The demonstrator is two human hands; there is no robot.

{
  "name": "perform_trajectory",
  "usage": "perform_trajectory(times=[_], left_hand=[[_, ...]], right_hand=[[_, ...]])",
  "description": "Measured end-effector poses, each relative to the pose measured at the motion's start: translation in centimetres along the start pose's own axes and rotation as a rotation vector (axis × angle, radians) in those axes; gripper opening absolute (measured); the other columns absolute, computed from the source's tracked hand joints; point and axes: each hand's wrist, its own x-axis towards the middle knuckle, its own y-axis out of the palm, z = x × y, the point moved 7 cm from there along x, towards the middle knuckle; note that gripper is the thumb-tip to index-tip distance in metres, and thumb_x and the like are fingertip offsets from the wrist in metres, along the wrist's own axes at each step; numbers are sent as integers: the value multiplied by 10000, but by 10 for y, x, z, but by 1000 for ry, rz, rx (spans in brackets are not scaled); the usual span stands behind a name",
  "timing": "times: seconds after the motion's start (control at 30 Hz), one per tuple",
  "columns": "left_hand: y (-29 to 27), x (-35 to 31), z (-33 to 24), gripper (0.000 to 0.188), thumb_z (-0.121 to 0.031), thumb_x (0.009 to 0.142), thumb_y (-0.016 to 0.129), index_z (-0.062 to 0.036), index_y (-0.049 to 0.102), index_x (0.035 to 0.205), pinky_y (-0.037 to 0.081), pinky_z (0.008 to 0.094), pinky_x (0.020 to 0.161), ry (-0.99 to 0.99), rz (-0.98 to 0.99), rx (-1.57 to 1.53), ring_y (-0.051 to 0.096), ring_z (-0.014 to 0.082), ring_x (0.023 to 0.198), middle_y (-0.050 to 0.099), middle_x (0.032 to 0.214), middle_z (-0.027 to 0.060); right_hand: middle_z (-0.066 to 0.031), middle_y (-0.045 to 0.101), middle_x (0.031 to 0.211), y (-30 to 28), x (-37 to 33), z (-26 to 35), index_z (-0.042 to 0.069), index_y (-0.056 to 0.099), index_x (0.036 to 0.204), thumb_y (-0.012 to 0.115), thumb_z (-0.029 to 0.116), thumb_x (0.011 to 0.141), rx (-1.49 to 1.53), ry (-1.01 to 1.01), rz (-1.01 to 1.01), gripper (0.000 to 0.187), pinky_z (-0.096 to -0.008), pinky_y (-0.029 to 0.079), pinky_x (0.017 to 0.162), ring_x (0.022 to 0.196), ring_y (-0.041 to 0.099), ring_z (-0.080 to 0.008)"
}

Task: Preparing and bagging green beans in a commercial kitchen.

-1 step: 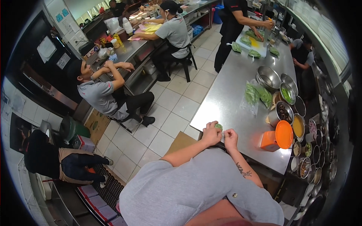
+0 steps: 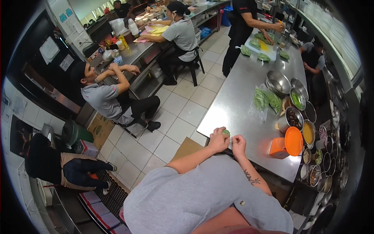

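Two bare hands work close tog. at the near L corner of the steel table (image 2: 249,128). L hand (image 2: 219,140): half closed, fingers bent over a small green bundle (image 2: 226,132), which peeks out at approx. 1 o'clock of that hand; most of it hidden. R hand (image 2: 238,145), just past 3 o'clock of the L: thumb & forefinger pressed tog. at a tiny whitish bit (image 2: 230,139) beside the bundle, other fingers curled in; can't tell what the bit is, or if the grip's tight. Taking the hands as clock centre: orange container (image 2: 277,148) w/ round orange top at 3, bowl of dark pieces (image 2: 293,117) at 2, clear bags of greens (image 2: 261,100) betw. 1 & 2, stacked steel bowls (image 2: 277,81) approx. 1, co-worker's hand (image 2: 268,38) on greens at the white board (image 2: 255,43) betw. 12 & 1.
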Motion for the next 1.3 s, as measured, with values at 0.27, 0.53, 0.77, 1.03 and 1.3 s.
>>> perform_trajectory(times=[0.27, 0.53, 0.77, 1.03, 1.3], left_hand=[[8, -6, -3, 289, -228, 861, 540, -65, 649, 1072, 343, 582, 978, 129, 33, 156, 337, 424, 1312, 417, 1408, 154], [29, 9, 10, 245, -214, 866, 521, -57, 659, 994, 383, 577, 953, -1, 115, -21, 370, 382, 1303, 442, 1375, 136], [0, 2, 3, 254, -252, 862, 540, -87, 656, 1016, 312, 598, 1007, 142, 62, 97, 335, 404, 1318, 439, 1377, 119], [4, -3, -5, 230, -267, 941, 513, -107, 638, 1048, 298, 535, 1025, 175, 171, 168, 325, 363, 1310, 421, 1368, 120], [11, -2, -4, 227, -261, 936, 529, -114, 652, 1056, 267, 631, 1027, 144, 142, 80, 295, 397, 1342, 400, 1404, 121]], right_hand=[[3, 542, 698, -1, 16, -24, 35, 567, 814, 592, 33, 913, 63, -63, -53, 102, -237, 396, 535, 598, 472, -79], [-18, 580, 735, -27, 26, -48, 28, 589, 808, 580, 15, 890, -74, -60, -269, 84, -254, 432, 590, 662, 510, -98], [-83, 616, 728, -8, 20, -3, 1, 604, 777, 633, 28, 835, -116, -172, -161, 70, -307, 465, 679, 713, 560, -156], [-46, 593, 716, -8, 21, -1, 3, 612, 847, 636, 123, 891, 11, 76, 110, 130, -290, 449, 604, 651, 548, -115], [-84, 619, 636, -2, 5, 35, -12, 607, 766, 616, 127, 891, -273, -262, 36, 187, -339, 453, 545, 555, 554, -171]])
